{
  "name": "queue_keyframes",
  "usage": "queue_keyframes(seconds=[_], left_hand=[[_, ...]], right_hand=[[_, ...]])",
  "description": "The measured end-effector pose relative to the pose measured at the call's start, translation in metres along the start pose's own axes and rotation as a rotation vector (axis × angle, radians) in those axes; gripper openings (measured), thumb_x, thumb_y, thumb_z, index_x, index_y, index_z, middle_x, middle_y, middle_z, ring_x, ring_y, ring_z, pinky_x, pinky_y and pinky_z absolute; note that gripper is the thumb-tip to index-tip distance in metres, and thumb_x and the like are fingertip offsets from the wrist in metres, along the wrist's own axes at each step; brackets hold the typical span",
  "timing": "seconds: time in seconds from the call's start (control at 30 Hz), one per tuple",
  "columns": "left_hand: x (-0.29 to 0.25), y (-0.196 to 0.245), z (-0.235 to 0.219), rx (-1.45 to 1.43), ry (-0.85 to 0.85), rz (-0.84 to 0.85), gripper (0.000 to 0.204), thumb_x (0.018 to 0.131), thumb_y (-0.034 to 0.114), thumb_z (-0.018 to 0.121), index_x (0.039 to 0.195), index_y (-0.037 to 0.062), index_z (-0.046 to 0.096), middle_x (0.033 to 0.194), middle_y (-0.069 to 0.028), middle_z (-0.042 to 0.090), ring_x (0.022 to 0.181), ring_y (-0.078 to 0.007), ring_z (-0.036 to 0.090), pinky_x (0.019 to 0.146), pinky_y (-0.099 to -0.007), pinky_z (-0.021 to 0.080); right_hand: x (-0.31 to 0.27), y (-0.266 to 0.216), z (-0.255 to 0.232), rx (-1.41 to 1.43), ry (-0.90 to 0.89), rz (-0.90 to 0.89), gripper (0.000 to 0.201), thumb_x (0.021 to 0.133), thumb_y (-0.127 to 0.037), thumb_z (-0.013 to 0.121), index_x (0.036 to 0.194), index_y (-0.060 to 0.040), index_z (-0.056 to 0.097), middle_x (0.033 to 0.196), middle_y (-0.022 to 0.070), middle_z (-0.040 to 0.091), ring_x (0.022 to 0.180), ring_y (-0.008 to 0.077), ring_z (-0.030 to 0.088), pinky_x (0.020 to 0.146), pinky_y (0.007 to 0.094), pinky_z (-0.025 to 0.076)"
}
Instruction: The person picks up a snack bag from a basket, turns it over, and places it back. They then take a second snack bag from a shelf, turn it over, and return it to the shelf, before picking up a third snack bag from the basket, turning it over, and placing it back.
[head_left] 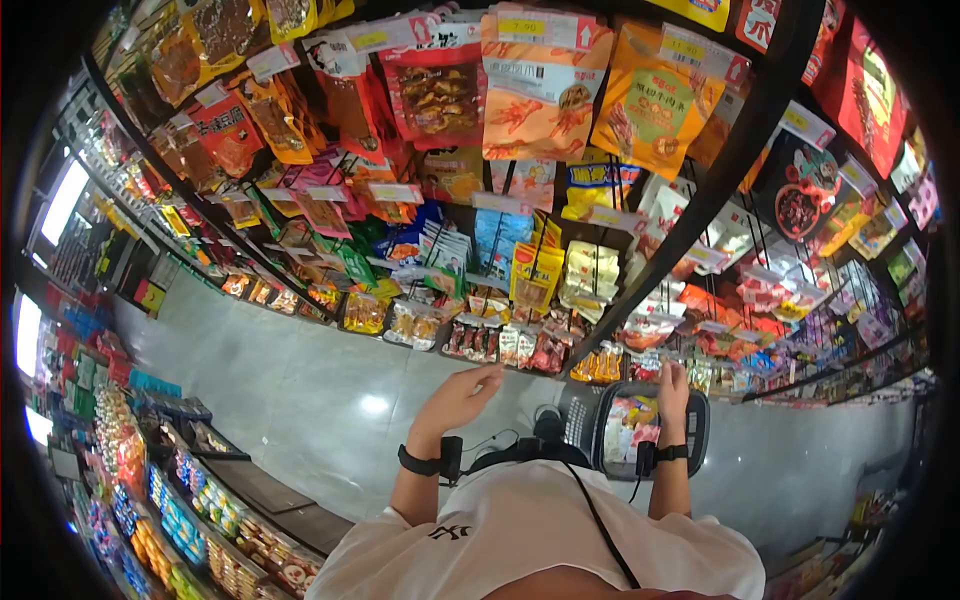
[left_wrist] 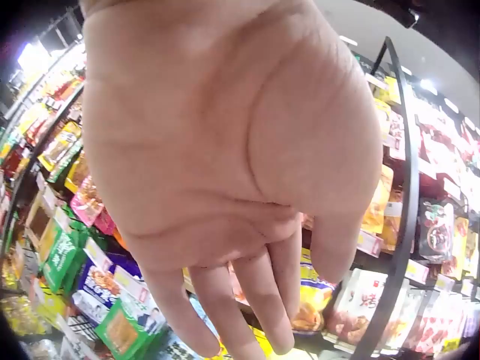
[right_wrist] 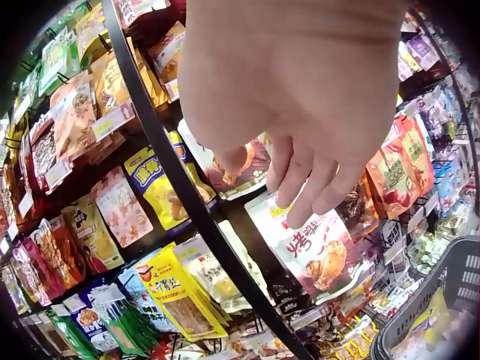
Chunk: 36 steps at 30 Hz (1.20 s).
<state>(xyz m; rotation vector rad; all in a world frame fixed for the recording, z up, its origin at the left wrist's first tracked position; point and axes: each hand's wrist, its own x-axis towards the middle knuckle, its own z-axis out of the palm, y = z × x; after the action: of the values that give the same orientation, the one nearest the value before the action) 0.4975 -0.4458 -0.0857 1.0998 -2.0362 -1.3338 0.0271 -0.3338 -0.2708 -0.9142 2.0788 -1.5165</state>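
Observation:
My left hand point(head_left: 458, 400) hovers in front of the snack shelves with its fingers extended and nothing in it. Its bare palm point(left_wrist: 232, 142) fills much of the left wrist view, with hanging packets behind. Over a dark shopping basket point(head_left: 703, 425) at my right side is my right hand point(head_left: 675, 392), its fingers loosely bent and holding nothing. In the right wrist view that hand point(right_wrist: 300, 97) overlaps a white snack pouch point(right_wrist: 322, 259) with a food picture. Several colourful packets point(head_left: 632, 415) lie inside the basket.
Rows of hanging snack pouches point(head_left: 548, 95) cover the rack ahead, crossed by a black upright post point(head_left: 690, 195). Low bins of small packs point(head_left: 475, 340) line its foot. Grey tiled floor point(head_left: 300, 370) stretches left, toward another stocked display point(head_left: 215, 510).

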Motion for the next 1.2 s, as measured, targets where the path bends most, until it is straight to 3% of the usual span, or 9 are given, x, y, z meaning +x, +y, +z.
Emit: queue_keyframes(seconds=[0.1,0.2,0.43,0.53,0.6,0.77,0.93,1.07,1.2], left_hand=[[-0.033,-0.022,-0.018,0.005,0.071,-0.095,0.040,0.106,0.028,0.062,0.135,0.0005,0.065,0.116,-0.0182,0.076,0.104,-0.0324,0.075,0.091,-0.0380,0.056],[-0.054,-0.033,-0.029,0.058,0.192,-0.136,0.038,0.106,0.026,0.062,0.134,0.0007,0.066,0.112,-0.0186,0.077,0.101,-0.0294,0.076,0.090,-0.0362,0.057],[-0.074,-0.014,-0.016,-0.038,0.096,-0.044,0.037,0.106,0.022,0.063,0.136,0.0008,0.065,0.113,-0.0168,0.077,0.101,-0.0233,0.075,0.090,-0.0342,0.056],[-0.074,0.002,0.004,-0.019,-0.002,-0.027,0.038,0.107,0.022,0.061,0.138,0.0005,0.063,0.118,-0.0144,0.076,0.106,-0.0207,0.073,0.093,-0.0339,0.055],[-0.071,0.005,0.022,-0.049,-0.085,0.006,0.039,0.109,0.022,0.059,0.142,0.0009,0.060,0.124,-0.0122,0.074,0.114,-0.0179,0.070,0.098,-0.0325,0.053],[-0.053,0.089,0.068,0.006,-0.086,0.114,0.037,0.109,0.022,0.058,0.140,0.0018,0.062,0.121,-0.0084,0.074,0.112,-0.0165,0.070,0.098,-0.0316,0.052],[-0.060,0.154,0.150,-0.040,-0.238,0.235,0.034,0.107,0.018,0.059,0.136,0.0026,0.064,0.124,-0.0147,0.074,0.114,-0.0243,0.071,0.096,-0.0358,0.054],[-0.069,0.148,0.215,0.099,-0.311,0.329,0.037,0.103,0.020,0.063,0.136,0.0019,0.064,0.136,-0.0171,0.067,0.126,-0.0327,0.063,0.102,-0.0394,0.051],[-0.075,0.131,0.255,0.155,-0.361,0.295,0.037,0.103,0.021,0.063,0.135,0.0020,0.064,0.132,-0.0194,0.067,0.123,-0.0370,0.064,0.102,-0.0411,0.050]], right_hand=[[-0.048,-0.019,-0.004,-0.143,-0.070,-0.067,0.030,0.104,-0.024,0.066,0.123,-0.0011,0.066,0.110,0.0116,0.071,0.098,0.0171,0.067,0.090,0.0325,0.053],[-0.095,-0.069,-0.015,-0.119,-0.123,0.022,0.035,0.103,-0.027,0.068,0.127,-0.0006,0.064,0.112,0.0110,0.071,0.099,0.0171,0.069,0.087,0.0315,0.055],[-0.132,-0.038,-0.069,-0.051,-0.059,0.032,0.035,0.104,-0.022,0.065,0.131,0.0013,0.062,0.119,0.0130,0.068,0.107,0.0190,0.067,0.091,0.0323,0.055],[-0.153,-0.036,-0.089,-0.012,0.036,-0.013,0.032,0.105,-0.022,0.065,0.129,-0.0018,0.065,0.117,0.0067,0.067,0.102,0.0138,0.064,0.089,0.0291,0.053],[-0.173,-0.037,-0.112,0.052,0.066,0.035,0.030,0.105,-0.022,0.065,0.127,-0.0020,0.067,0.115,0.0059,0.069,0.101,0.0136,0.065,0.090,0.0289,0.052],[-0.232,-0.020,-0.200,-0.040,0.102,0.099,0.029,0.104,-0.023,0.065,0.124,-0.0023,0.070,0.110,0.0049,0.073,0.095,0.0129,0.066,0.085,0.0294,0.053],[-0.294,0.026,-0.295,-0.051,0.204,0.258,0.030,0.104,-0.024,0.065,0.122,0.0002,0.071,0.112,0.0075,0.074,0.097,0.0158,0.068,0.087,0.0310,0.055],[-0.337,0.053,-0.351,-0.053,0.214,0.310,0.029,0.105,-0.022,0.063,0.120,0.0014,0.071,0.111,0.0091,0.074,0.099,0.0175,0.069,0.090,0.0331,0.057],[-0.360,0.060,-0.386,-0.044,0.253,0.290,0.028,0.104,-0.023,0.064,0.116,0.0002,0.073,0.104,0.0088,0.077,0.092,0.0160,0.070,0.085,0.0301,0.055]])
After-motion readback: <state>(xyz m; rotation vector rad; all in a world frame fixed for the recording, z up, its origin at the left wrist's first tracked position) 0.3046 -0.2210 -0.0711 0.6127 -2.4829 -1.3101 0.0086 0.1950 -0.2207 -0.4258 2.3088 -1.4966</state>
